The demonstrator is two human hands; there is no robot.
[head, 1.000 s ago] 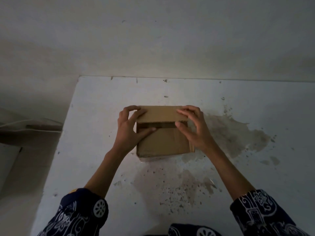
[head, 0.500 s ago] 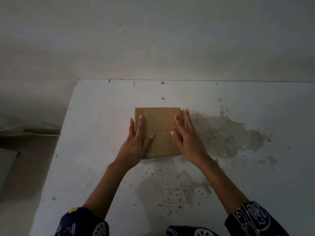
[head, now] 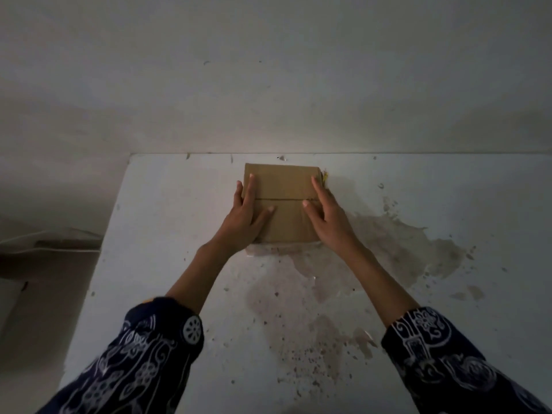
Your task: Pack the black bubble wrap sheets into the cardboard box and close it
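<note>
A brown cardboard box (head: 283, 186) lies on the white table (head: 167, 234), close to its far edge. Both top flaps are folded down and meet in a seam across the middle. My left hand (head: 245, 218) rests flat on the box's left side, fingers spread. My right hand (head: 328, 218) rests flat on the right side in the same way. Neither hand grips anything. No black bubble wrap is in view. A small yellow bit (head: 325, 176) pokes out at the box's far right corner.
A large brownish stain (head: 403, 246) and specks mark the table to the right of the box and in front of it. A pale wall (head: 268, 85) rises right behind the table. The table's left edge drops to a dim floor (head: 44, 294).
The far flap, held up a second ago, has been folded flat. The box has slid away from me toward the wall, with both hands flat on top.
</note>
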